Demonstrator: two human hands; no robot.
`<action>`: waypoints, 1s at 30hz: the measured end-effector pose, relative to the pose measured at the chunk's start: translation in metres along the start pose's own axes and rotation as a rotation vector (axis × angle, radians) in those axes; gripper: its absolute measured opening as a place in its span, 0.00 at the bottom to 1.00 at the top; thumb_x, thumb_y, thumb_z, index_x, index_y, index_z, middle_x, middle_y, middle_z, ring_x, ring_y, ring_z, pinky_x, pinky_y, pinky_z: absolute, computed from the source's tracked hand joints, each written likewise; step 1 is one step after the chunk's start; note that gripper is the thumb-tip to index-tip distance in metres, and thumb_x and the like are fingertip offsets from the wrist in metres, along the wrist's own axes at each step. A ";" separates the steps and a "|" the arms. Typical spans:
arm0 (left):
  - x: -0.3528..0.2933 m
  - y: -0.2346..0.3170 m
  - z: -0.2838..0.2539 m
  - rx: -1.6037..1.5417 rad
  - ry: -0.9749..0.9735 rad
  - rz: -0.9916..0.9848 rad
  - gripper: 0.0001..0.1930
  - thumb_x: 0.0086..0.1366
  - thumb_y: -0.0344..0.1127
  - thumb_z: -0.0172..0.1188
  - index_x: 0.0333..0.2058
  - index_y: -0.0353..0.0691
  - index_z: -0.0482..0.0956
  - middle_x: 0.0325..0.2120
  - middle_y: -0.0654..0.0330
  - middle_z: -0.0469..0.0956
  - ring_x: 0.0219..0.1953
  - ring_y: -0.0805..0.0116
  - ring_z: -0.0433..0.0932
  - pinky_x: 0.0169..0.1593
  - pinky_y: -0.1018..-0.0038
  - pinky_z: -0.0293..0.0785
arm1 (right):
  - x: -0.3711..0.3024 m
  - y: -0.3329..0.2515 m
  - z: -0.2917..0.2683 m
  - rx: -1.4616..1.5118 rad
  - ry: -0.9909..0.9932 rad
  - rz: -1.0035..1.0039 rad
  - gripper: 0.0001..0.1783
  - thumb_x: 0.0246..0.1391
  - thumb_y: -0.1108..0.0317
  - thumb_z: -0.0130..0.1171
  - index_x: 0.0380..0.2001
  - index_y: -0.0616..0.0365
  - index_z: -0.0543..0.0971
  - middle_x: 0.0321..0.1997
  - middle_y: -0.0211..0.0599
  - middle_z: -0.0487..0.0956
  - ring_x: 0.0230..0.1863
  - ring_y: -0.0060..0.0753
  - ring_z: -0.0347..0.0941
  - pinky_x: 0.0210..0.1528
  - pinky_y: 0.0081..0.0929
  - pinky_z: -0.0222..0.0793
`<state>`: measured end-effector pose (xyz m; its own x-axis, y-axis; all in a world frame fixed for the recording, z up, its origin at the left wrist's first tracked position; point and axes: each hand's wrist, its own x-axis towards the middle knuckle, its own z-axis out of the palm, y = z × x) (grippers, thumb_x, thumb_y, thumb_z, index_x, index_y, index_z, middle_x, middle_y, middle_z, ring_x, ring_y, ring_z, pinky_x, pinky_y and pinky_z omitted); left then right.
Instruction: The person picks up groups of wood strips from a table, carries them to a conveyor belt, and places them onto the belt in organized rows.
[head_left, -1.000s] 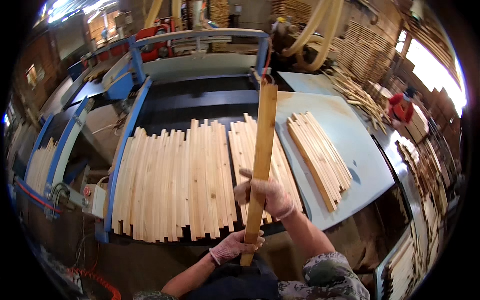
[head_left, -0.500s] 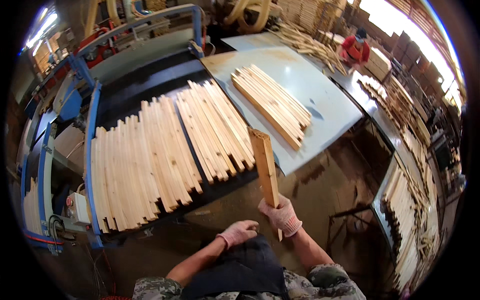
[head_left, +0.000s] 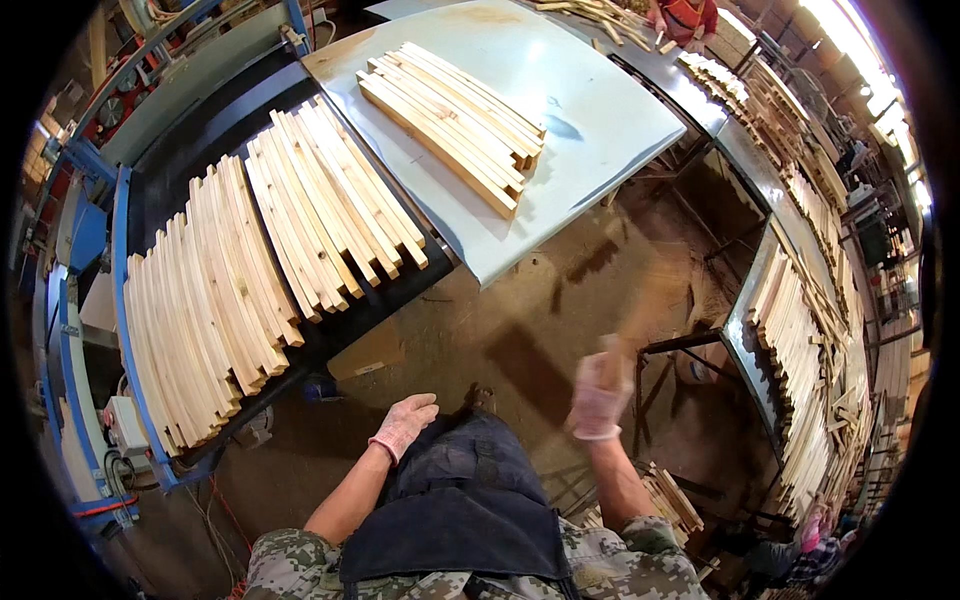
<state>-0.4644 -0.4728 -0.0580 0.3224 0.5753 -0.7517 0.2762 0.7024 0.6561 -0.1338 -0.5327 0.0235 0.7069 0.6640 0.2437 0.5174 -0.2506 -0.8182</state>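
My right hand [head_left: 600, 395], in a pale knitted glove, grips a wooden board [head_left: 655, 295] by its lower end. Motion smears the board, which stands up and leans to the right over the floor. Beside my dark apron, my gloved left hand [head_left: 404, 424] hangs with its fingers curled together and nothing in them. Ahead on the left, rows of light wooden strips [head_left: 205, 295] lie side by side on a black conveyor bed [head_left: 385, 300]. A smaller batch of strips [head_left: 445, 125] rests on the pale blue-grey table [head_left: 610, 110] beyond.
Blue machine framing [head_left: 128, 300] borders the conveyor's left side. On the right, a long metal bench [head_left: 745, 340] carries many loose strips [head_left: 800, 390]. More wood pieces [head_left: 668, 500] lie low beside my right forearm. A person in red [head_left: 688, 18] stands at the far bench.
My right hand has swung the board rightward, away from the conveyor. The view has tipped downward and turned right. My left hand stays low with its fingers curled.
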 end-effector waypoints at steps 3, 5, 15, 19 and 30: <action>0.000 -0.001 0.010 -0.044 -0.015 -0.046 0.31 0.70 0.40 0.66 0.66 0.31 0.73 0.57 0.51 0.81 0.58 0.61 0.79 0.64 0.67 0.73 | -0.027 0.040 0.015 -0.650 -0.738 0.266 0.15 0.57 0.66 0.61 0.46 0.61 0.76 0.39 0.58 0.85 0.44 0.61 0.84 0.49 0.51 0.79; 0.002 0.009 0.025 -0.029 0.014 -0.036 0.31 0.71 0.41 0.65 0.67 0.31 0.72 0.58 0.49 0.80 0.60 0.58 0.79 0.65 0.65 0.73 | -0.030 0.044 0.003 -0.705 -0.773 0.312 0.15 0.57 0.64 0.61 0.44 0.60 0.75 0.40 0.63 0.85 0.46 0.65 0.84 0.51 0.53 0.79; 0.011 0.006 0.050 -0.141 0.015 -0.015 0.29 0.73 0.41 0.62 0.67 0.31 0.71 0.60 0.47 0.79 0.61 0.57 0.79 0.65 0.65 0.74 | -0.019 0.063 0.015 -0.522 -0.681 0.276 0.18 0.60 0.65 0.61 0.51 0.61 0.76 0.40 0.60 0.86 0.47 0.60 0.85 0.49 0.49 0.81; 0.006 0.028 0.047 -0.140 0.025 0.178 0.29 0.73 0.38 0.62 0.65 0.26 0.72 0.57 0.47 0.81 0.59 0.60 0.80 0.65 0.68 0.75 | -0.053 0.071 -0.014 -0.667 -0.908 0.360 0.23 0.57 0.60 0.63 0.54 0.58 0.75 0.40 0.61 0.85 0.46 0.62 0.84 0.50 0.51 0.79; -0.052 0.148 0.063 -0.281 -0.146 0.516 0.20 0.76 0.40 0.62 0.59 0.34 0.81 0.48 0.61 0.85 0.51 0.73 0.80 0.61 0.76 0.73 | -0.078 0.043 -0.025 -0.124 -0.806 0.059 0.33 0.51 0.69 0.70 0.62 0.54 0.76 0.48 0.53 0.86 0.52 0.53 0.84 0.54 0.40 0.79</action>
<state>-0.3827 -0.4248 0.0824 0.4778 0.8217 -0.3107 -0.1926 0.4431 0.8756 -0.1539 -0.6131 -0.0177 0.1957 0.9380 -0.2861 0.5729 -0.3462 -0.7429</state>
